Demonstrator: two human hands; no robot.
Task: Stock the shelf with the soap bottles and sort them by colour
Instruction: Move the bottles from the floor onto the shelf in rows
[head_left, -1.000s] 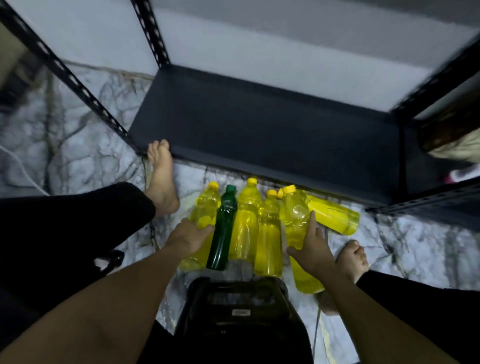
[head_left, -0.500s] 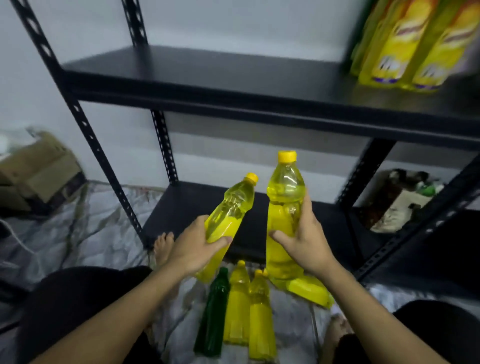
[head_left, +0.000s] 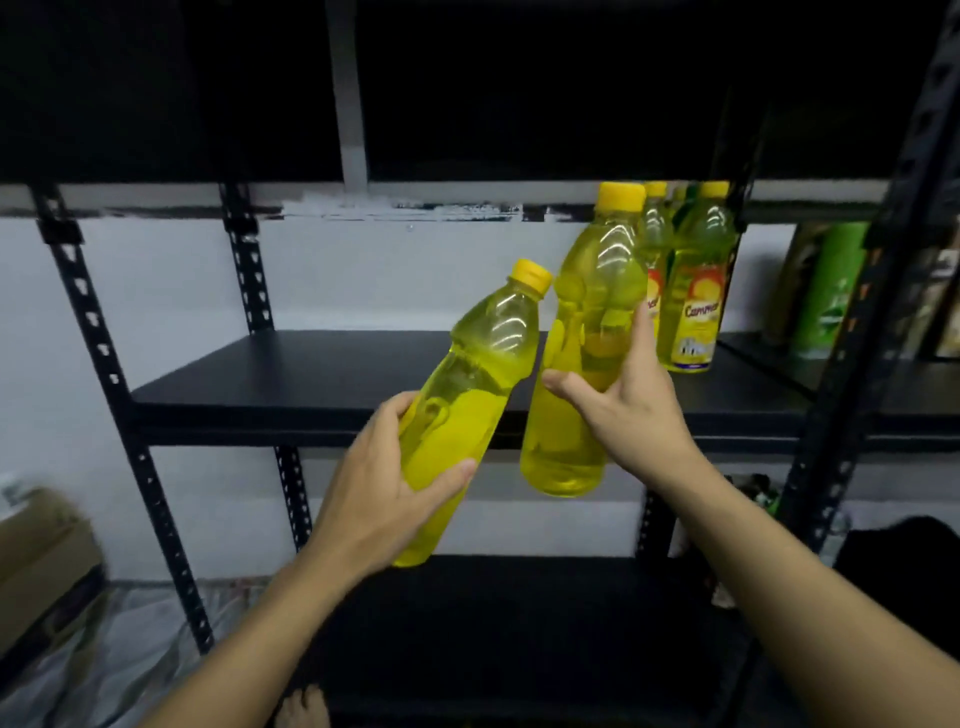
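Observation:
My left hand (head_left: 379, 493) grips a yellow soap bottle (head_left: 467, 395) that leans to the right, its yellow cap up. In my right hand (head_left: 628, 405) a second yellow bottle (head_left: 587, 338) stands nearly upright, a little higher. Both bottles hang in the air in front of the middle shelf board (head_left: 311, 379) of a black metal rack. Several labelled yellow bottles (head_left: 693, 291) stand at the right end of that board, just behind the bottle in my right hand.
A green bottle (head_left: 828, 291) stands on a neighbouring shelf at the far right. The rack's black upright post (head_left: 111, 374) runs down the left. A cardboard box (head_left: 41, 561) sits at the lower left. The lower shelf board (head_left: 493, 623) lies dark beneath my arms.
Both hands picked a yellow bottle off the floor and raised it to the middle shelf. My view tilted up, so the bottles left on the floor are out of sight.

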